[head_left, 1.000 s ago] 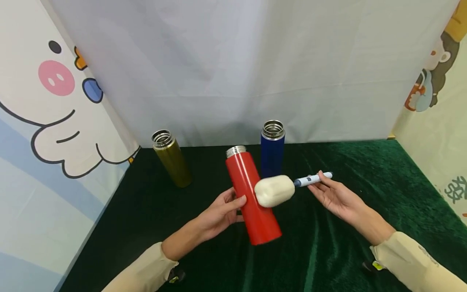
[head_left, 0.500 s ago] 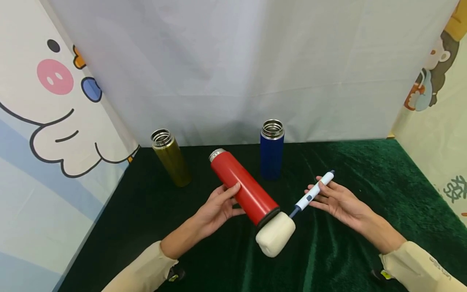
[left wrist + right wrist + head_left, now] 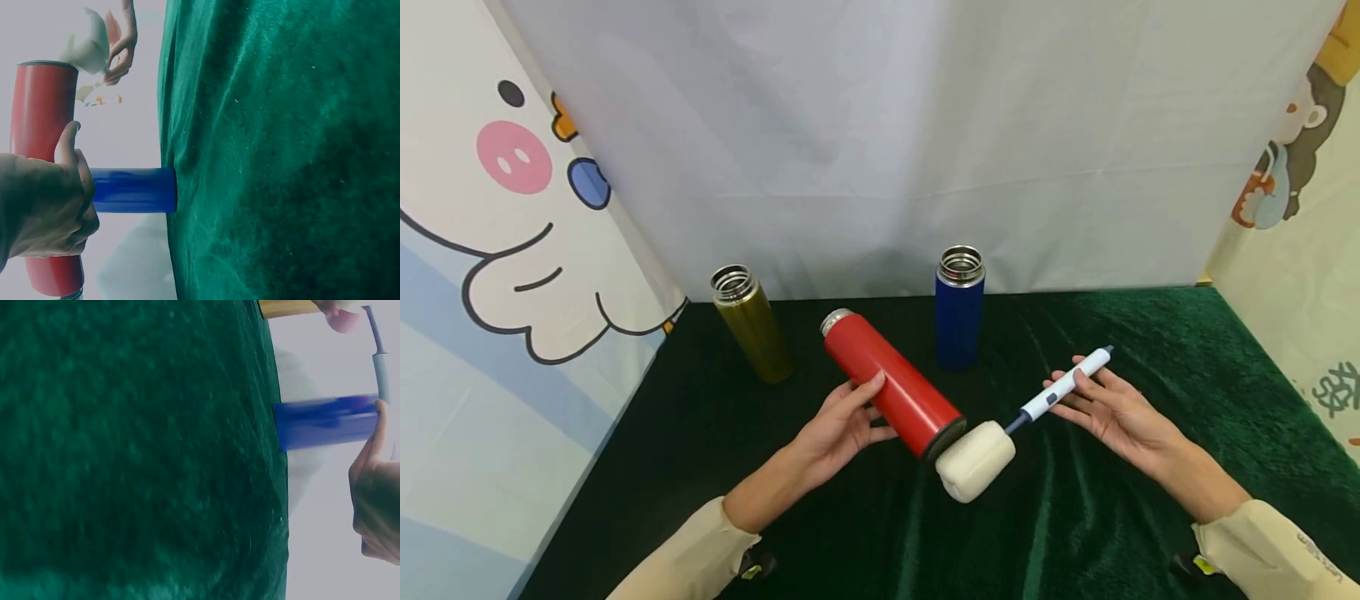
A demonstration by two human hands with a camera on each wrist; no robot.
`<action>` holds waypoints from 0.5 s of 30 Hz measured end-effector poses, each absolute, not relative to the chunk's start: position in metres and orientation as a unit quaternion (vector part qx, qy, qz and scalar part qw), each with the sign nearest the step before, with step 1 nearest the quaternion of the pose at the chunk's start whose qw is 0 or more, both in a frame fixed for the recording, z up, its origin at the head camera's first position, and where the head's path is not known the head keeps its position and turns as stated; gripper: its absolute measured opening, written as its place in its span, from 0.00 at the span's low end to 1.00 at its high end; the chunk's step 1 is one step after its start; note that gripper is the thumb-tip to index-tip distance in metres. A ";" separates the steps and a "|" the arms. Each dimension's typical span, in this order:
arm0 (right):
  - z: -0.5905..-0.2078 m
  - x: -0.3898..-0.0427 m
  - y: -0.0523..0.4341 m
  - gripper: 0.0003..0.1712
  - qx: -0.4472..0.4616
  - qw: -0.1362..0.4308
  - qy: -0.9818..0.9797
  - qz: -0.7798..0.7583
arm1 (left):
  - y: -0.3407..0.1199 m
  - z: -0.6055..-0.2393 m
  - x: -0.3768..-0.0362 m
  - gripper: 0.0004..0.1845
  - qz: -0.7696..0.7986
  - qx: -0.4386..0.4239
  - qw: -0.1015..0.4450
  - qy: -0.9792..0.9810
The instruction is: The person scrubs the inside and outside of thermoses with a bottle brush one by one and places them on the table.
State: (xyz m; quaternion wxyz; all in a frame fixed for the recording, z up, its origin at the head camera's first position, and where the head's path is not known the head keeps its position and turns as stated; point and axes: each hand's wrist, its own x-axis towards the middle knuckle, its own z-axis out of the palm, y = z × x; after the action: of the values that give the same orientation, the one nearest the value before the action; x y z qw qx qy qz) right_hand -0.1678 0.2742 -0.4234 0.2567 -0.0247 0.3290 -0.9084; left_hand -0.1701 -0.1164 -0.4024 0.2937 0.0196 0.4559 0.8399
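My left hand grips a red bottle round its middle, tilted above the cloth with its steel mouth to the back left and its black base to the front right. My right hand pinches the white and blue handle of a sponge brush. The cream sponge head touches the red bottle's base. The left wrist view shows my left hand round the red bottle, with the sponge at its end. In the right wrist view the handle runs past my right hand.
A dark green velvet cloth covers the table. An open blue bottle stands upright at the back centre and an open olive-gold bottle at the back left. White sheets and cartoon-printed panels wall in three sides.
The red bottle has tipped from near upright to lying slanted, mouth to the back left. The sponge head has moved from the bottle's side down to its base, and my right hand has shifted right.
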 end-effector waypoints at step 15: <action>-0.420 -0.166 0.272 0.17 -0.076 0.246 0.296 -0.920 | -0.115 -0.404 -0.170 0.29 0.829 0.020 0.300 0.471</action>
State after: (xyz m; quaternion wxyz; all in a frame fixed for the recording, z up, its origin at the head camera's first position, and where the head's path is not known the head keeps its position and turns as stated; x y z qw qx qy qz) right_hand -0.1659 0.2724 -0.4198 0.2462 -0.0757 0.2962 -0.9197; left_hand -0.1698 -0.1155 -0.4036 0.3002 0.0204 0.4706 0.8295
